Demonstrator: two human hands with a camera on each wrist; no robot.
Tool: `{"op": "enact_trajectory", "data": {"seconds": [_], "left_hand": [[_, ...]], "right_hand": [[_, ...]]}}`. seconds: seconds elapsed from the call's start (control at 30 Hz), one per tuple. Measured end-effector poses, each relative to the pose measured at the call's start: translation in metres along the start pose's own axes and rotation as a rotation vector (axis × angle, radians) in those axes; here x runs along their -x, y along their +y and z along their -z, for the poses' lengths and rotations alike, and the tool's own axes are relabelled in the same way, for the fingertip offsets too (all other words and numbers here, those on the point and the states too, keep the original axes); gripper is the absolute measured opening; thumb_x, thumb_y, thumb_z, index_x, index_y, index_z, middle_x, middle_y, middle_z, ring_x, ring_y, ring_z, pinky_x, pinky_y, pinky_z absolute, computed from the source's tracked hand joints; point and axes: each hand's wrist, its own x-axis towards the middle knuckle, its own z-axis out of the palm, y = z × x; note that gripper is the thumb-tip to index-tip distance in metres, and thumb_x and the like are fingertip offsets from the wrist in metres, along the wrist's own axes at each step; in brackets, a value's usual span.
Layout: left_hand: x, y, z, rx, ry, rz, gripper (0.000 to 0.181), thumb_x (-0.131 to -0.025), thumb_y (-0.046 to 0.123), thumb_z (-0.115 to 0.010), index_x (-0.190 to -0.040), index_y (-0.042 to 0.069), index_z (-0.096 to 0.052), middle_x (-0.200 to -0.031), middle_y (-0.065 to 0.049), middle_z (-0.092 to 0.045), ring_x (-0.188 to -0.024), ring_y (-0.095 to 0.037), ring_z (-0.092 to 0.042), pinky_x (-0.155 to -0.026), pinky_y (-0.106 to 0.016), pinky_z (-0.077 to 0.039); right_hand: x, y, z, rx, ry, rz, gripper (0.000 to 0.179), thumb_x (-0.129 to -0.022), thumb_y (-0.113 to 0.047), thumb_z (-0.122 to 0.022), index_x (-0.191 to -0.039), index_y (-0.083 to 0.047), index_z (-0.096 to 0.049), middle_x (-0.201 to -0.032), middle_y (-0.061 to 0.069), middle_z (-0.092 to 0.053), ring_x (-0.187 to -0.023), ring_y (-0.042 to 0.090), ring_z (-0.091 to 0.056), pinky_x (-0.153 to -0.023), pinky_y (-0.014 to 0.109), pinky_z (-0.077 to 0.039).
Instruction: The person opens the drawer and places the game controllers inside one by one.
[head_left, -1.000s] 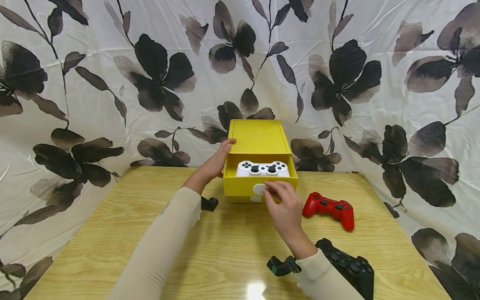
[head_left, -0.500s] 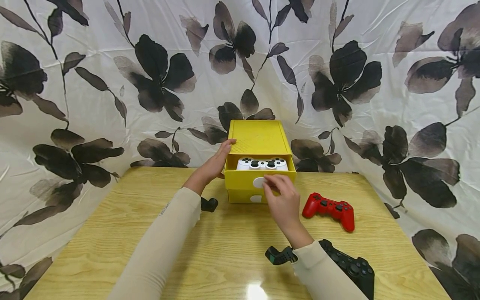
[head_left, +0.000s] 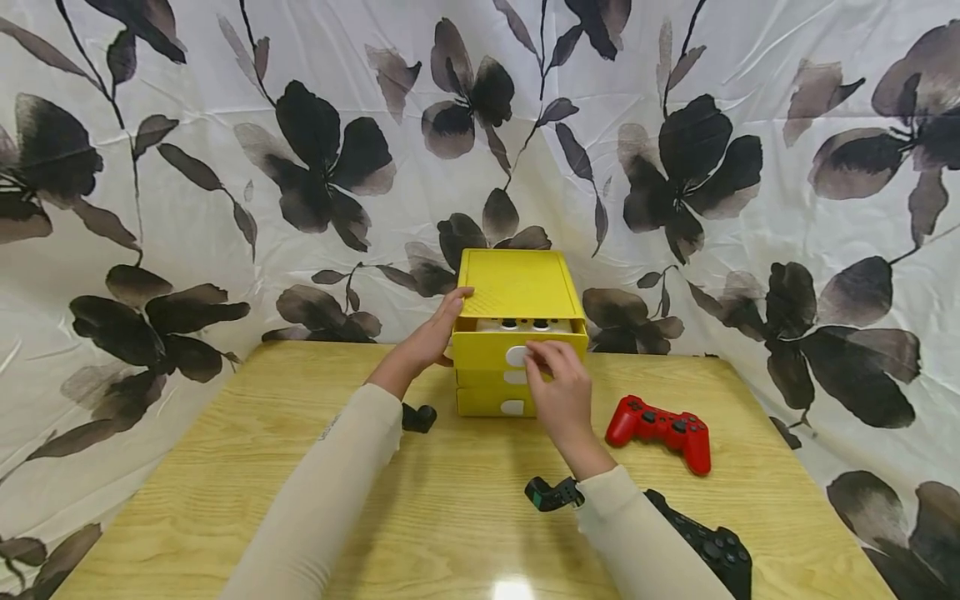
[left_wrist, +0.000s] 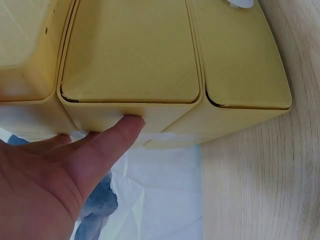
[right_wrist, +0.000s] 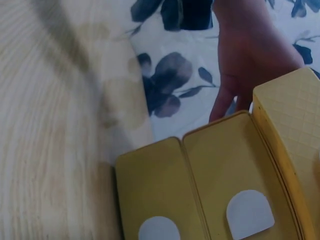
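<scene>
A yellow desktop drawer unit (head_left: pixel 517 283) stands against the floral cloth, its top drawer (head_left: pixel 480 352) pulled slightly out. Through the narrow gap above that drawer's front, part of a white game controller (head_left: pixel 491 325) shows inside. My right hand (head_left: pixel 561 400) pinches the round white drawer knob (head_left: pixel 515 356) between thumb and fingers. Against the unit's left side rests my left hand (head_left: pixel 423 346), its fingers extended; in the left wrist view the fingertips (left_wrist: pixel 132 121) press the side wall. Two lower drawers with white knobs (right_wrist: pixel 250 215) are closed in the right wrist view.
A red game controller (head_left: pixel 660 433) lies right of the drawer unit on the wooden table (head_left: pixel 450 517). Nearer, a black game controller (head_left: pixel 708 542) is partly covered by my right sleeve. A floral cloth (head_left: pixel 337 275) hangs behind the table.
My right hand has pushed the top drawer inward, away from me, so the white controller has mostly disappeared under the unit's top. The left hand has stayed on the side.
</scene>
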Motion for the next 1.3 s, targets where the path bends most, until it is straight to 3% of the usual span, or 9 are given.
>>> {"op": "enact_trajectory", "data": {"seconds": [0.17,0.27,0.6,1.3], "left_hand": [[0.011,0.015,0.0,0.003,-0.018,0.014,0.047,-0.095,0.054,-0.012,-0.14,0.041,-0.012,-0.153,0.005,0.003,-0.136,-0.035,-0.02,-0.085,-0.061,-0.043],[0.012,0.017,0.001,0.004,-0.015,0.023,0.047,-0.095,0.054,-0.012,-0.14,0.041,-0.012,-0.153,0.004,0.003,-0.136,-0.036,-0.02,-0.086,-0.061,-0.043],[-0.007,-0.004,0.002,-0.005,0.019,0.016,0.042,-0.09,0.065,-0.013,-0.131,0.056,-0.016,-0.152,0.009,-0.001,-0.134,-0.032,-0.026,-0.082,-0.059,-0.046],[-0.006,-0.004,0.0,0.002,0.012,0.006,0.046,-0.09,0.065,-0.014,-0.134,0.051,-0.014,-0.152,0.007,0.0,-0.136,-0.033,-0.022,-0.081,-0.059,-0.046]], "right_hand": [[-0.005,0.005,-0.005,0.016,-0.019,0.008,0.017,-0.081,-0.009,-0.067,-0.098,-0.005,-0.068,-0.093,0.007,-0.06,-0.08,0.015,-0.063,-0.07,0.025,-0.054],[-0.007,0.007,-0.008,0.034,-0.032,0.004,0.017,-0.082,-0.009,-0.066,-0.099,-0.006,-0.068,-0.093,0.006,-0.06,-0.08,0.015,-0.063,-0.071,0.024,-0.054],[-0.016,0.012,-0.013,0.07,-0.046,-0.007,0.016,-0.083,-0.01,-0.065,-0.099,-0.007,-0.068,-0.093,0.006,-0.06,-0.08,0.015,-0.063,-0.072,0.024,-0.054],[-0.021,0.017,-0.016,0.097,-0.059,-0.022,0.015,-0.084,-0.011,-0.064,-0.098,-0.007,-0.068,-0.092,0.006,-0.06,-0.082,0.015,-0.062,-0.073,0.023,-0.054]]}}
